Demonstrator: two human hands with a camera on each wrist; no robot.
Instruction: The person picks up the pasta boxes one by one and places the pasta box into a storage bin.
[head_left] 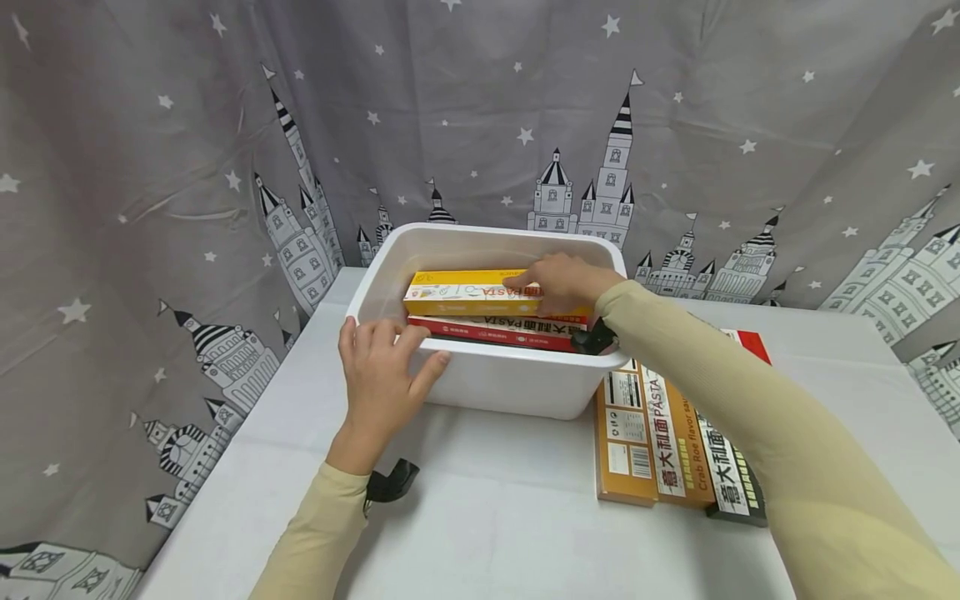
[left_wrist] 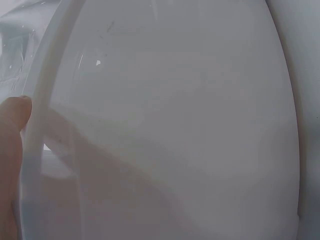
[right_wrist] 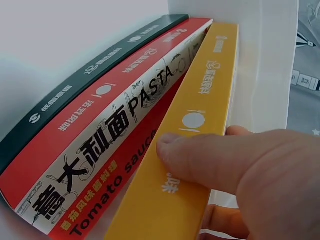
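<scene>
A white plastic bin [head_left: 510, 383] stands on the table with pasta boxes on edge inside. My left hand [head_left: 378, 383] grips its front left corner, fingers over the rim and thumb outside. My right hand [head_left: 566, 279] reaches into the bin and pinches a yellow pasta box [head_left: 457, 287], thumb on the narrow side and fingers behind. The yellow box leans at an angle beside a red tomato sauce pasta box [right_wrist: 100, 125]. Past the red one, a dark green box [right_wrist: 95, 72] lies along the bin's front wall. The yellow box's far face is hidden.
Right of the bin, an orange crab roe pasta box [head_left: 626, 467] and a black pasta box [head_left: 738, 500] lie on the white table [head_left: 480, 517]. A red box corner [head_left: 750, 343] shows past my right sleeve. A grey castle-print curtain [head_left: 480, 108] hangs behind the bin.
</scene>
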